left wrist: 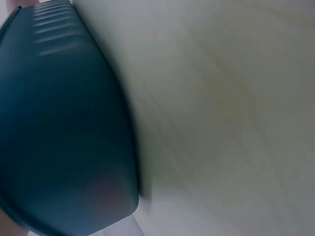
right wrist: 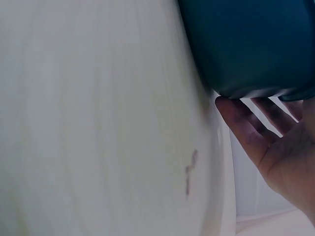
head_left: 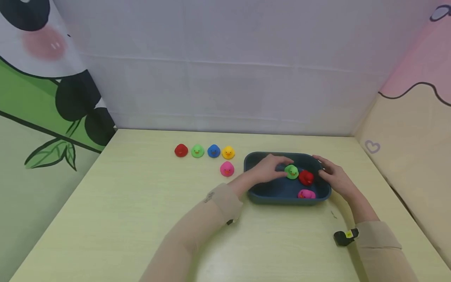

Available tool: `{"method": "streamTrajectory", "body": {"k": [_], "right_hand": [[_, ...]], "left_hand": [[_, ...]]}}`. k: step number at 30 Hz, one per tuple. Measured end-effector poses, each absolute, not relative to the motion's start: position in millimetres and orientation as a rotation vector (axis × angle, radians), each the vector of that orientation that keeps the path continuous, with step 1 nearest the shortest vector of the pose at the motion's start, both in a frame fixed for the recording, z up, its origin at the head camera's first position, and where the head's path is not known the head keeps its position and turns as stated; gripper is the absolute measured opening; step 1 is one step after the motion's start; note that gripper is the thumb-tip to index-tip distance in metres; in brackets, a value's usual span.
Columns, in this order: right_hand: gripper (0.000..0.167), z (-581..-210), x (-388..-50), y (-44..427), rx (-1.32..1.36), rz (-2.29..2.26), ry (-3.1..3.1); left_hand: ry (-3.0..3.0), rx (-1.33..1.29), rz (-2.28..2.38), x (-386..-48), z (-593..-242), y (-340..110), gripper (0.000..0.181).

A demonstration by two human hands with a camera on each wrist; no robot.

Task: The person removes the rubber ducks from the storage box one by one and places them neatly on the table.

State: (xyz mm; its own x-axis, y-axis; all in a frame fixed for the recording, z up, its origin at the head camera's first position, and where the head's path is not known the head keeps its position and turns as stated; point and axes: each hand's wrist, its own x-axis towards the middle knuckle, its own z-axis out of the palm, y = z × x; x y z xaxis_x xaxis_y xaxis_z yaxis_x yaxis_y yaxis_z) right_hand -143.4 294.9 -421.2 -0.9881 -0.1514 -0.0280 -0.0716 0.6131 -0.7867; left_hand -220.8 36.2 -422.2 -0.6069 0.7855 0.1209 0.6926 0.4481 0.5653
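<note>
A dark blue-green tray (head_left: pixel 271 200) holds a green rubber duck (head_left: pixel 291 172), a red rubber duck (head_left: pixel 306 178) and a pink rubber duck (head_left: pixel 306 194) lying by the near wall. My left hand (head_left: pixel 269 169) reaches in over the tray's left side and pinches the green duck, thumb at its left and fingertips along its far edge. At the right end, my right hand (head_left: pixel 334 176) grips the tray, thumb over the rim. In the right wrist view its fingers (right wrist: pixel 246 130) touch the outer wall. The left wrist view shows mainly the tray's outside (left wrist: pixel 64 123).
Left of the tray, a red duck (head_left: pixel 181 150), a green duck (head_left: pixel 197 150), a blue duck (head_left: pixel 213 151) and a yellow duck (head_left: pixel 228 152) form a row. Another pink duck (head_left: pixel 227 169) sits in front of the yellow one. Behind the table (head_left: pixel 123 207) hangs a pale cloth (head_left: pixel 225 86).
</note>
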Motion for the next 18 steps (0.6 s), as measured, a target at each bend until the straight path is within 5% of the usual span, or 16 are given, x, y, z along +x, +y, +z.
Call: {"method": "streamTrajectory", "body": {"k": [18], "right_hand": [[0.052,-419.3,-143.4,293.2,-0.204,-1.312,2.742]], "left_hand": [[2.481,1.335,0.68,-228.7,-425.4,55.5,0.048]]}}
